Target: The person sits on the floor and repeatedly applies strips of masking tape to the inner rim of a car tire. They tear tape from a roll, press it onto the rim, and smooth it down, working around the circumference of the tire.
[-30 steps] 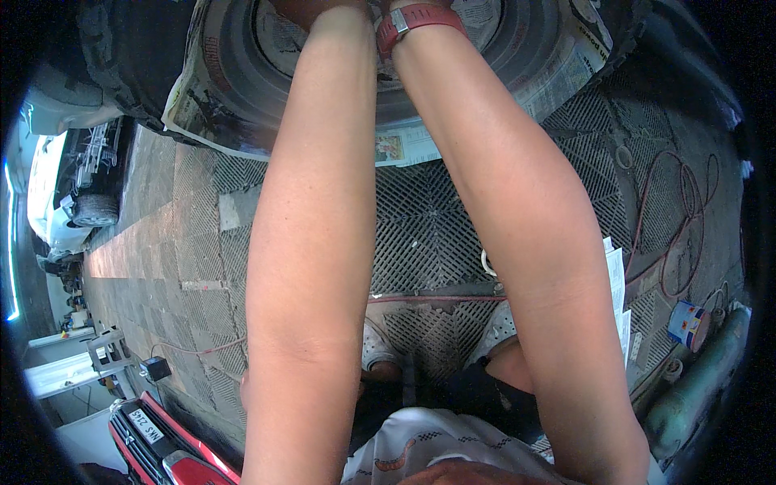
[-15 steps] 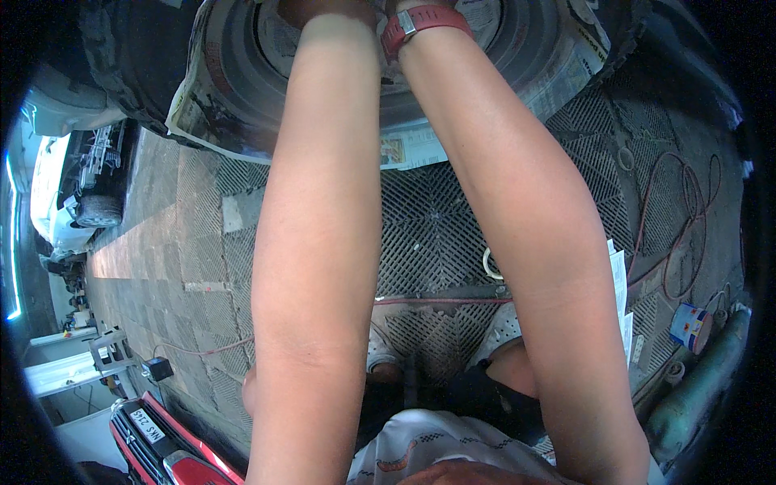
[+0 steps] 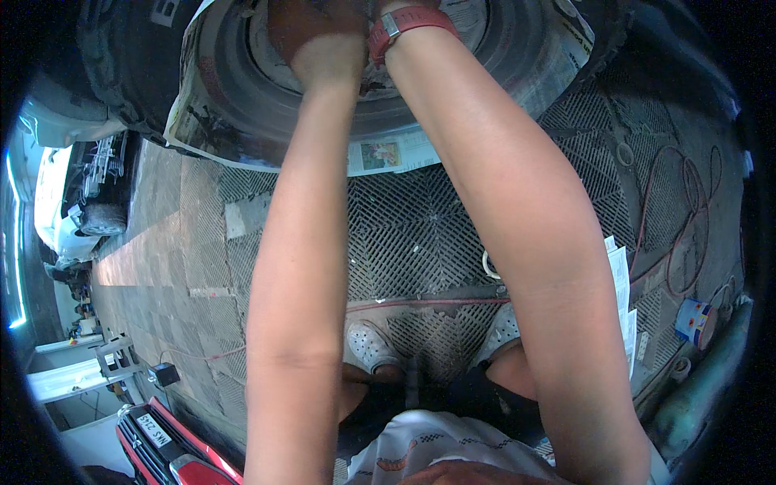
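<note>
Evidently, our left hand [image 3: 319, 32] and right hand [image 3: 411, 5] are over the grey wheel [image 3: 234, 73] at twelve o'clock; we cannot tell whether our fingers grip. We should work evenly, without rumpling the newspaper [image 3: 414, 151] along its six-o'clock edge.

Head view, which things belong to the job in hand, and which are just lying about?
Seemingly in the job:
wheel, with the left hand at it
newspaper bordering it

Seemingly just lying about:
coiled reddish hose
blue-and-white can
green cylinder
white paper sheets
</note>
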